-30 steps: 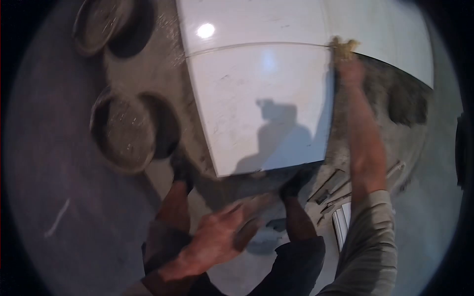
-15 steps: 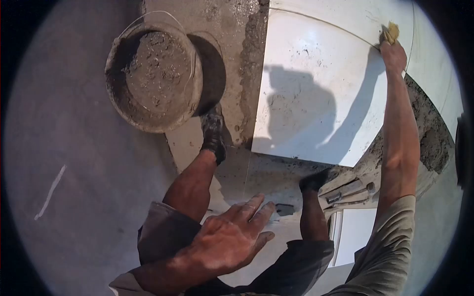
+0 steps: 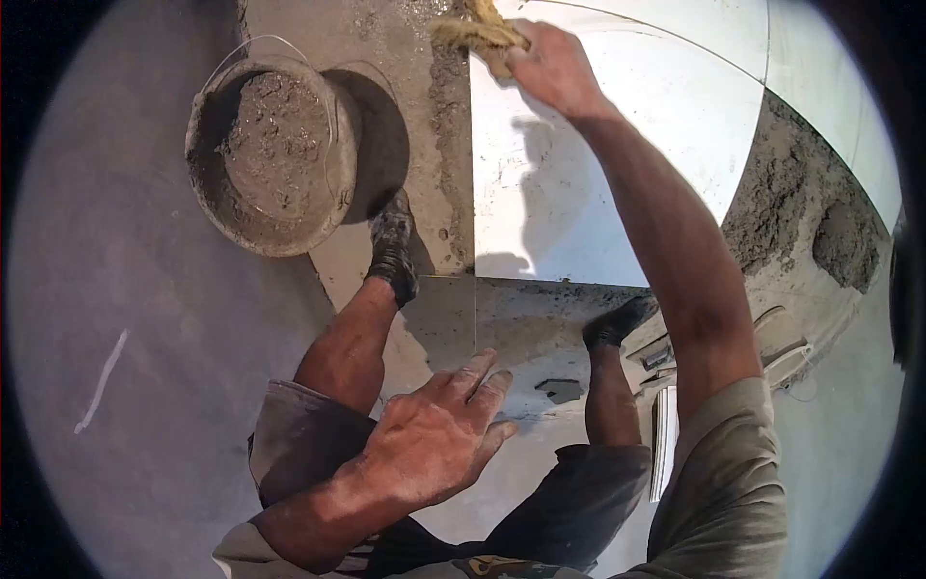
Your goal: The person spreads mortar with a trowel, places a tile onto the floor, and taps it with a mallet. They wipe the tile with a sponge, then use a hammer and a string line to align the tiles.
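Observation:
At the upper edge of a large white tile (image 3: 598, 183), my right hand (image 3: 558, 66) is closed on a yellowish-tan rag (image 3: 482, 37), its loose folds hanging past my fingers over the tile's top left corner. My right arm stretches across the tile, which carries a few dark specks and smears. My left hand (image 3: 434, 429) hangs in the air above my thighs, fingers stretched out and empty. Wet grey mortar (image 3: 449, 145) lies along the tile's left side.
A bucket (image 3: 333, 207) with grey mortar in it stands at the upper left. Rough mortar (image 3: 791, 193) fills a gap to the right of the tile. Hand tools (image 3: 661, 357) lie near my right foot (image 3: 617, 323). A dark flat piece (image 3: 559, 390) rests between my legs.
My right hand has swept the rag leftwards from the tile's upper right corner to its upper left. The view has shifted a little; my left hand stays over my lap.

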The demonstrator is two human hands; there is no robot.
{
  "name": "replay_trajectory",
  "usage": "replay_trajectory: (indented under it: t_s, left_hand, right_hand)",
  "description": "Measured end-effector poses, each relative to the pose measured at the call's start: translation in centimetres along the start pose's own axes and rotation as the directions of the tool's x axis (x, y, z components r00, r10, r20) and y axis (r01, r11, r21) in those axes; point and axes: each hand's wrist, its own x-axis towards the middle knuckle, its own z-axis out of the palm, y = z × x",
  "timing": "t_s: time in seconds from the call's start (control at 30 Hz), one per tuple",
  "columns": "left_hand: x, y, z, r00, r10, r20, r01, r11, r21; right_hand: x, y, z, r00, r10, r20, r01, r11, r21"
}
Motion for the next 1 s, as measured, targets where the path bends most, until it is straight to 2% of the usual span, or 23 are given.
replay_trajectory:
  t_s: [0.07, 0.13, 0.2, 0.27, 0.3, 0.37, 0.4, 0.47, 0.5, 0.53, 0.57, 0.6, 0.63, 0.67, 0.73, 0.8, 0.83, 0.9, 0.93, 0.97, 1.0]
  left_hand:
    - [-0.2, -0.4, -0.4, 0.999, 0.026, -0.024, -0.025, 0.999, 0.023]
    - [-0.6, -1.1, -0.8, 0.998, 0.053, -0.017, -0.053, 0.998, 0.018]
    - [-1.0, -2.2, -1.2, 0.988, 0.132, -0.080, -0.128, 0.991, 0.049]
    - [-1.7, -2.7, -1.9, 0.993, 0.059, -0.104, -0.059, 0.998, 0.010]
    - [-2.0, -2.5, -2.6, 0.993, 0.056, -0.103, -0.049, 0.997, 0.065]
    - [-2.2, -3.4, -3.6, 0.991, 0.061, -0.121, -0.051, 0.995, 0.081]
    - [-2.3, -3.7, -3.9, 0.990, 0.054, -0.126, -0.043, 0.995, 0.092]
    - [-2.5, -4.6, -3.9, 0.980, 0.080, -0.181, -0.072, 0.996, 0.052]
    - [-2.6, -4.9, -3.8, 0.967, 0.108, -0.232, -0.108, 0.994, 0.012]
    - [-2.6, -5.0, -3.7, 0.971, 0.096, -0.219, -0.097, 0.995, 0.005]
    - [-2.4, -4.8, -3.8, 0.974, 0.110, -0.198, -0.099, 0.993, 0.065]
    - [-2.3, -4.4, -3.8, 0.979, 0.118, -0.168, -0.099, 0.988, 0.120]
    - [-2.2, -3.6, -4.0, 0.982, 0.106, -0.156, -0.088, 0.989, 0.115]
    - [-2.2, -3.3, -3.9, 0.989, 0.081, -0.126, -0.069, 0.993, 0.097]
    - [-1.7, -2.9, -3.3, 0.978, 0.140, -0.152, -0.118, 0.983, 0.143]
    - [-1.2, -2.1, -3.1, 0.976, 0.138, -0.166, -0.111, 0.981, 0.161]
    - [-0.9, -2.3, -2.8, 0.966, 0.147, -0.214, -0.107, 0.976, 0.187]
    - [-0.2, -1.8, -2.1, 0.955, 0.109, -0.277, -0.055, 0.980, 0.192]
    - [0.4, -1.6, -1.7, 0.957, 0.106, -0.271, -0.052, 0.978, 0.201]
    - [1.0, -1.4, -1.3, 0.952, 0.066, -0.300, -0.030, 0.992, 0.123]
    - [1.6, -0.8, -1.0, 0.945, 0.021, -0.326, -0.007, 0.999, 0.045]
  right_hand:
    - [-1.6, 1.1, -1.2, 0.969, -0.109, -0.223, 0.109, 0.994, -0.014]
    - [-1.7, 4.5, -5.1, 0.893, 0.025, -0.449, 0.001, 0.998, 0.059]
    - [-1.1, 10.7, -10.2, 0.735, 0.125, -0.666, -0.096, 0.992, 0.080]
    - [-1.2, 13.9, -15.8, 0.633, 0.283, -0.721, -0.439, 0.898, -0.033]
    - [-0.9, 15.5, -17.5, 0.624, 0.271, -0.733, -0.431, 0.902, -0.034]
    - [0.7, 17.9, -17.9, 0.591, 0.340, -0.731, -0.600, 0.791, -0.117]
    - [2.1, 18.4, -17.1, 0.590, 0.342, -0.731, -0.598, 0.793, -0.112]
    - [4.9, 16.5, -13.9, 0.711, 0.202, -0.673, -0.474, 0.845, -0.247]
    - [6.4, 14.8, -11.8, 0.738, 0.179, -0.651, -0.416, 0.880, -0.229]
    - [8.0, 13.5, -9.4, 0.757, 0.132, -0.640, -0.350, 0.909, -0.226]
    - [9.6, 11.4, -6.4, 0.802, -0.042, -0.595, -0.189, 0.928, -0.320]
    - [10.0, 9.0, -3.4, 0.825, -0.235, -0.514, 0.060, 0.940, -0.334]
    - [9.0, 5.2, -1.0, 0.907, -0.228, -0.355, 0.109, 0.939, -0.326]
    - [8.0, 2.5, 0.9, 0.912, -0.381, -0.154, 0.370, 0.924, -0.098]
    - [2.1, -3.9, 2.9, 0.994, -0.075, -0.077, 0.080, 0.995, 0.063]
    - [-3.1, -3.4, 3.8, 0.942, -0.157, -0.296, 0.235, 0.940, 0.249]
    - [-5.7, -3.1, 3.3, 0.925, -0.121, -0.361, 0.274, 0.870, 0.409]
    - [-11.5, 0.8, 1.2, 0.972, 0.145, -0.182, -0.084, 0.948, 0.306]
    - [-15.0, 2.3, -1.2, 0.967, 0.247, -0.064, -0.209, 0.909, 0.360]
    - [-19.1, 7.9, -0.1, 0.954, 0.272, -0.128, -0.166, 0.830, 0.532]
    - [-23.5, 9.4, -2.3, 0.898, 0.438, -0.037, -0.340, 0.746, 0.573]
